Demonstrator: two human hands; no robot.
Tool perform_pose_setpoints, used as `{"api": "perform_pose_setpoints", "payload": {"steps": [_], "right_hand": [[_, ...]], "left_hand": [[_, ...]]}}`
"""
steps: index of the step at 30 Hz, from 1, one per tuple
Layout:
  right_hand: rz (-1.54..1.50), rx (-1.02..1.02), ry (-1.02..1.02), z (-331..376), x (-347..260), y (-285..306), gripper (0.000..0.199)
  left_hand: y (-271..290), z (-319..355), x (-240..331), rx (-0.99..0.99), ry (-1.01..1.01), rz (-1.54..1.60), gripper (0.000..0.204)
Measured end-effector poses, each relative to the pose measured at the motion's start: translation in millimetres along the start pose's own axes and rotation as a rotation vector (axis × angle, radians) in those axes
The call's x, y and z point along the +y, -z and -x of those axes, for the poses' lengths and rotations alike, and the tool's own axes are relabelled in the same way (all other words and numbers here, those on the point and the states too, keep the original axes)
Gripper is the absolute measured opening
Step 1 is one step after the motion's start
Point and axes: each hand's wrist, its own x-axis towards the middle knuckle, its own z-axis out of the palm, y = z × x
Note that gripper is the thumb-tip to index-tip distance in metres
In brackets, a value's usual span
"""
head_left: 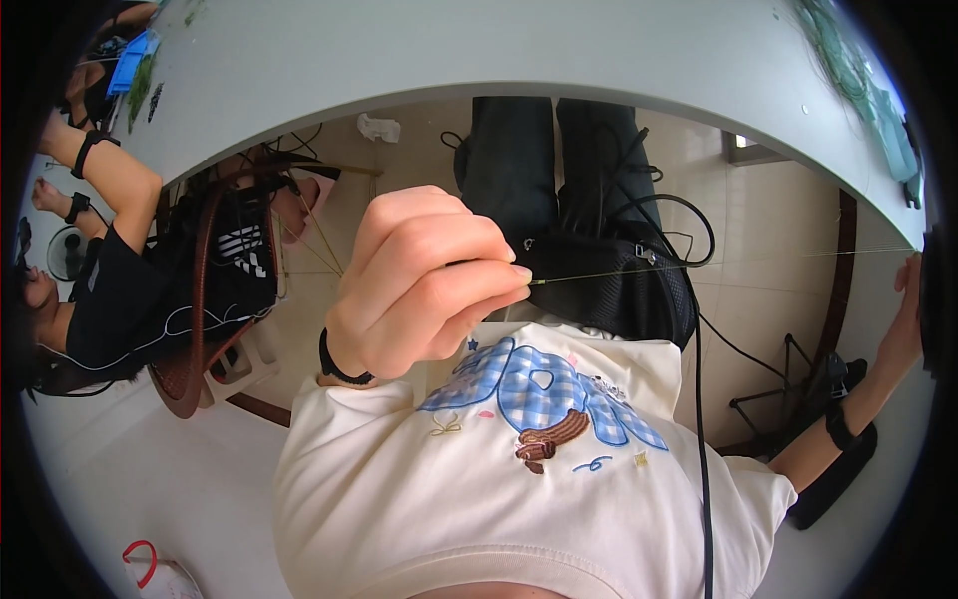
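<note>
In front of my chest, my left hand [424, 275] is closed, thumb and index fingertips pinched on a thin yellow-green thread [609, 275]. The thread stretches taut and nearly straight to the far right, growing fainter along the way. There my right arm reaches out to the side, and my right hand [905, 299] is at the thread's far end, its fingertips together where the line ends. The dark rim hides part of that hand. Beneath the thread a black bag [619, 290] rests at my lap.
A grey table [479, 45] curves across the top. On its right lie green and teal strands [853, 85]; a blue box [130, 65] stands at its far left. A black cable [705, 449] hangs beside me. Another person [110, 299] sits at left by a brown chair [205, 260].
</note>
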Motion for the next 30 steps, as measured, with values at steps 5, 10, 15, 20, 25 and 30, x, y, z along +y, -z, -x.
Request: {"api": "perform_pose_setpoints", "payload": {"steps": [5, 10, 15, 20, 25, 30], "right_hand": [[0.025, 0.031, -0.006, 2, -1, 6, 0.014], [-0.019, 0.023, 0.011, 7, 5, 0, 0.014], [-0.080, -0.003, -0.033, 7, 14, 1, 0.019], [-0.106, -0.086, -0.051, 6, 25, 2, 0.022], [-0.137, -0.019, -0.056, 6, 15, -4, 0.019], [-0.162, -0.082, -0.109, 5, 16, -4, 0.018]], "left_hand": [[1, 2, 1, 0.000, 0.052, 0.000, 0.028], [1, 1, -1, -0.013, 0.120, 0.026, 0.024], [3, 0, -4, -0.111, 0.270, 0.166, 0.016], [1, 2, -5, -0.130, 0.325, 0.235, 0.015], [2, 3, -4, -0.139, 0.328, 0.225, 0.015], [1, 4, -6, -0.130, 0.326, 0.196, 0.015]]}}
